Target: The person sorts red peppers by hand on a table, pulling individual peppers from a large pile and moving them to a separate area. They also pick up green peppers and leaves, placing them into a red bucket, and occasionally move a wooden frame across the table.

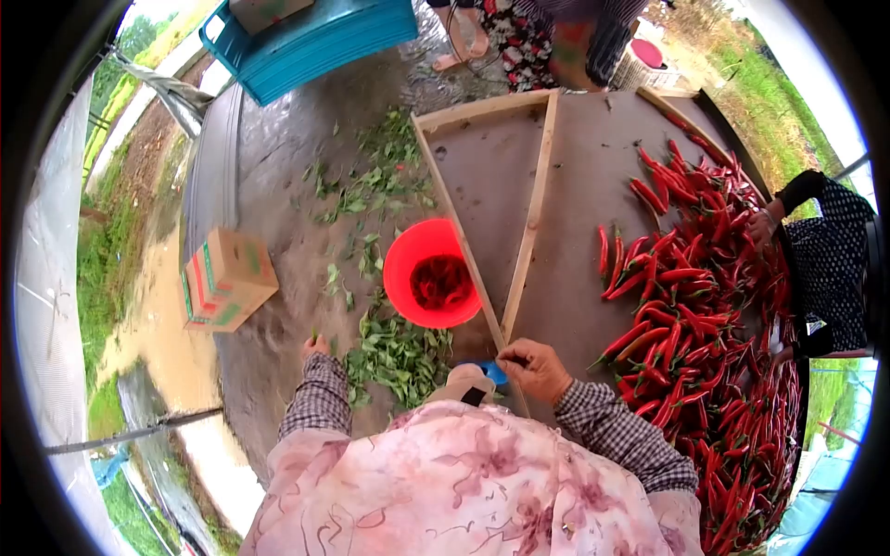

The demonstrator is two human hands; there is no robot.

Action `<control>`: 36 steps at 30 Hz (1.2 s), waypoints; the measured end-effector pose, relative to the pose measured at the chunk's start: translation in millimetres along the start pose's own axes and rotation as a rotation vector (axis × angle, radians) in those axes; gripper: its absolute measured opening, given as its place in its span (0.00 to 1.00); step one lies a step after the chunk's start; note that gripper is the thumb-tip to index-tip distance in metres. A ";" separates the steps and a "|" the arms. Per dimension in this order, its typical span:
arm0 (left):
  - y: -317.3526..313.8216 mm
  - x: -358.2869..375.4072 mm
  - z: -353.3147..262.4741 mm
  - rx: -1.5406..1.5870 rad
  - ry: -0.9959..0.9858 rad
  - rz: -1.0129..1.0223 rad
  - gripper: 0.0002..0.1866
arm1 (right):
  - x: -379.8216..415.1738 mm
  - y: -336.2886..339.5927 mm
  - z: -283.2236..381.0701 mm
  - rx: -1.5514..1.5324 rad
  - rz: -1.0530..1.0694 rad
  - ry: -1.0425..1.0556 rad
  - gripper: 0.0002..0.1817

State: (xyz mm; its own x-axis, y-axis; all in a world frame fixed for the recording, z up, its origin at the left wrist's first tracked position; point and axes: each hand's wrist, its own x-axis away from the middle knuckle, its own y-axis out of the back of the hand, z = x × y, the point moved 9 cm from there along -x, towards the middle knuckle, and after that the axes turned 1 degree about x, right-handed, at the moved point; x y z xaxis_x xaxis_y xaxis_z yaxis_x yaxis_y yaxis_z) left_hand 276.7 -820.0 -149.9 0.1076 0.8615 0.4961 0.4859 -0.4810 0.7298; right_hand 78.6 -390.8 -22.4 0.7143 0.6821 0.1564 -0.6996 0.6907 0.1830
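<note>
My left hand (316, 347) is low over the ground on the left, fingers curled, with a small green bit showing at the fingertips. My right hand (538, 369) is closed in a pinch at the near corner of the wooden frame (533, 218); what its fingers hold, if anything, is hidden. Ahead, between my hands, stands a red bucket (400, 250) with red chili peppers (440, 282) at its bottom. Beside my left hand lie green leaves (394, 357). A large heap of red chili peppers (691, 269) spreads to the right of my right hand.
A cardboard box (232, 278) stands at left, and a blue plastic crate (324, 46) at the far left. Another person's hand (762, 225) reaches into the pepper heap from the right. A person's feet (464, 42) show at the far side. Leaves (380, 171) litter the ground beyond the bucket.
</note>
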 end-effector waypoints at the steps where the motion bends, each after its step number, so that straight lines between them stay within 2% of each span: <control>1: -5.2 -0.8 -17.7 -0.002 -0.133 0.038 0.20 | 5.1 2.2 -2.0 -0.035 -0.016 -0.013 0.06; 3: -16.1 -21.2 -30.6 0.011 -0.257 -0.008 0.20 | 16.8 11.0 -6.7 -0.148 -0.067 -0.018 0.06; 5: -10.7 -27.9 -25.8 0.113 -0.229 -0.175 0.20 | 26.0 14.6 -15.6 -0.133 -0.068 -0.114 0.08; 7: 3.9 -21.6 -17.2 0.218 -0.176 -0.349 0.20 | 33.4 18.4 -9.9 -0.223 -0.099 -0.113 0.07; 10: -3.8 -28.9 -19.3 0.268 -0.190 -0.395 0.20 | 41.1 25.9 -0.5 -0.212 -0.144 -0.077 0.07; 12: -49.2 -52.6 -35.8 -0.062 -0.324 -0.134 0.19 | 46.9 30.3 1.3 -0.175 -0.167 -0.097 0.07; 14: -78.9 -27.6 -60.8 -0.256 -0.346 0.023 0.20 | 54.8 32.9 -2.1 -0.105 -0.204 -0.117 0.07; 16: -121.4 -13.8 -71.6 -0.312 -0.349 0.233 0.20 | 62.9 33.1 -10.9 -0.146 -0.219 -0.143 0.07; 17: -140.7 4.7 -68.1 -0.133 -0.167 0.389 0.19 | 66.4 33.3 -16.4 -0.188 -0.234 -0.166 0.07; 19: -162.6 28.4 -78.9 -0.029 -0.061 0.507 0.10 | 72.3 34.5 -19.2 -0.211 -0.270 -0.145 0.08; 20: -168.4 33.5 -88.1 -0.037 -0.072 0.514 0.10 | 76.4 34.4 -23.0 -0.219 -0.287 -0.164 0.08; 22: -185.9 42.3 -100.2 -0.097 -0.134 0.606 0.22 | 81.1 34.9 -27.4 -0.239 -0.325 -0.193 0.08; 24: -247.2 -29.6 -100.0 -0.251 -0.577 0.669 0.24 | 86.1 38.7 -22.2 -0.118 -0.359 -0.145 0.08; 25: -276.9 -89.7 -97.7 0.244 -0.544 0.811 0.17 | 89.8 39.3 -19.4 -0.127 -0.386 -0.130 0.08; 26: -251.8 -77.3 -116.1 -0.064 -0.612 0.521 0.16 | 93.1 42.2 -15.6 -0.137 -0.420 -0.118 0.08; 27: -225.1 -54.0 -145.9 -0.297 -0.802 0.274 0.16 | 99.1 45.3 -9.7 -0.077 -0.456 -0.108 0.07; 28: -220.2 -36.9 -153.2 0.142 -0.656 0.332 0.16 | 106.0 50.3 -5.5 -0.007 -0.482 -0.091 0.07; 29: -204.9 -8.0 -174.5 0.253 -0.727 0.222 0.16 | 118.4 55.4 -10.4 -0.021 -0.528 -0.123 0.07; 30: -182.7 29.9 -198.2 0.379 -0.790 0.110 0.16 | 129.2 62.6 -3.0 0.141 -0.584 -0.054 0.10; 31: -171.6 80.9 -224.2 0.396 -0.820 0.203 0.17 | 139.8 67.7 6.0 0.309 -0.628 0.013 0.13; 32: -163.7 129.2 -245.7 0.415 -0.846 0.292 0.17 | 153.0 73.7 7.0 0.306 -0.654 -0.011 0.13; 33: -168.3 158.6 -256.8 0.398 -0.854 0.319 0.17 | 177.0 86.5 15.9 0.477 -0.792 -0.055 0.17; 34: -177.7 199.3 -273.9 0.444 -1.034 0.478 0.17 | 202.6 96.5 23.1 0.651 -0.922 -0.105 0.22; 35: -183.1 243.5 -284.5 0.492 -1.209 0.643 0.17 | 227.2 104.9 12.2 0.688 -0.991 -0.214 0.27; 36: -189.4 289.3 -288.0 0.376 -1.305 0.743 0.17 | 253.3 114.2 13.1 0.723 -1.065 -0.349 0.32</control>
State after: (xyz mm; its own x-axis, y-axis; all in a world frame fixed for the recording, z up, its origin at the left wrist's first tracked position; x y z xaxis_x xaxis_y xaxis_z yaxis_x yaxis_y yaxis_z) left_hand -34.0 -526.5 -9.2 0.9742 0.0903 -0.2066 0.1432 -0.9555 0.2577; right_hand 179.9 -142.3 50.9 0.9460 -0.2791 -0.1647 0.2876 0.4891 0.8235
